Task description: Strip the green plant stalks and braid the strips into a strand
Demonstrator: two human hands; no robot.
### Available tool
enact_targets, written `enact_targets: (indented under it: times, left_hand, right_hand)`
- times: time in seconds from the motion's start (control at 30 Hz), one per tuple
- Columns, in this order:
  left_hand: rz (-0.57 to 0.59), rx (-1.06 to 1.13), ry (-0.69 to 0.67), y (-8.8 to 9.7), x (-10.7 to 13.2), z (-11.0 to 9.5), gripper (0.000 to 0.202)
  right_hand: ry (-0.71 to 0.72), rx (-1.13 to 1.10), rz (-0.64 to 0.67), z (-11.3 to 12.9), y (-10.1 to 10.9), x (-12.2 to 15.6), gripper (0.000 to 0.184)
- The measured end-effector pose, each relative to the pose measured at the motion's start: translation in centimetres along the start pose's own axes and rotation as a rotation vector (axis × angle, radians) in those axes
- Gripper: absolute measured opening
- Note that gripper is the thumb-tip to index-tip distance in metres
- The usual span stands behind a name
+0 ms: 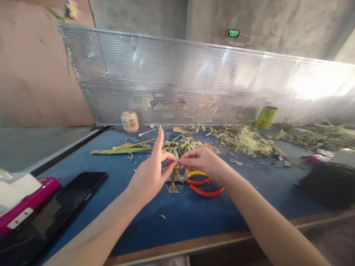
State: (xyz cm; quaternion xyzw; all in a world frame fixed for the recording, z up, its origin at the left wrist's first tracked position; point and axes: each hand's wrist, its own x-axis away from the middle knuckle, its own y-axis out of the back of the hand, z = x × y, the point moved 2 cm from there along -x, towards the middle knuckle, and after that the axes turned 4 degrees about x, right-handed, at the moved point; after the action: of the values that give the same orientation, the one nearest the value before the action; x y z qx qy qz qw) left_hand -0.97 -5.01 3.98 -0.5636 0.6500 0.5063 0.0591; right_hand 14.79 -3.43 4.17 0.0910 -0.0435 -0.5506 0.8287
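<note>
Both hands meet above the middle of the blue table (194, 218). My left hand (151, 173) pinches a small woven bundle of dried grass strips (174, 177) between thumb and middle fingers, with the index finger pointing up. My right hand (201, 160) pinches the same bundle from the right. The bundle's loose ends hang down toward the table. Red and yellow handled pliers (203, 183) lie on the table just under my right hand.
Loose grass strips (246, 140) are piled across the back of the table. A twine roll (130, 122) and a yellow-green cup (265, 117) stand by the perforated metal screen (194, 81). A black phone (74, 192) and a pink box (27, 205) lie at left, a black bag (327, 184) at right.
</note>
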Motion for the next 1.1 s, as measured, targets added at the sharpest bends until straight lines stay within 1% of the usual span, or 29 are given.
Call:
enact_targets:
  times: [0.13,0.3,0.4,0.5,0.63,0.73,0.87,0.97,1.1]
  left_hand:
    - [0.014,-0.015,-0.013,-0.1,0.0,0.1,0.083]
    - [0.021,-0.069,-0.085,-0.3,0.1,0.2,0.084]
    - [0.007,-0.159,-0.191,-0.4,0.2,0.1,0.084]
    - [-0.007,-0.254,-0.308,-0.5,0.3,-0.2,0.080]
    - [0.014,-0.309,-0.377,-0.6,0.4,-0.3,0.078]
    - [-0.004,-0.324,-0.403,-0.6,0.5,-0.2,0.079]
    - [-0.064,-0.328,-0.413,-0.4,0.5,-0.3,0.080]
    - [-0.084,-0.328,-0.389,-0.3,0.5,-0.4,0.075]
    - [-0.075,-0.312,-0.363,-0.1,0.5,-0.4,0.067]
  right_hand:
    - [-0.025,-0.026,-0.021,-0.2,0.1,-0.1,0.019]
    - [-0.064,-0.128,0.002,-0.8,0.3,-0.3,0.021]
    - [-0.091,-0.174,0.010,-0.9,0.3,-0.3,0.022]
    - [-0.100,-0.168,-0.006,-0.9,0.4,-0.3,0.023]
    - [-0.103,-0.196,0.012,-1.0,0.4,-0.3,0.023]
    - [-0.122,-0.236,0.015,-1.0,0.4,-0.4,0.023]
    - [-0.130,-0.265,0.009,-0.9,0.3,-0.4,0.021]
    - [-0.127,-0.240,0.008,-0.7,0.2,-0.4,0.020]
    - [-0.117,-0.222,0.036,-0.8,0.2,-0.3,0.021]
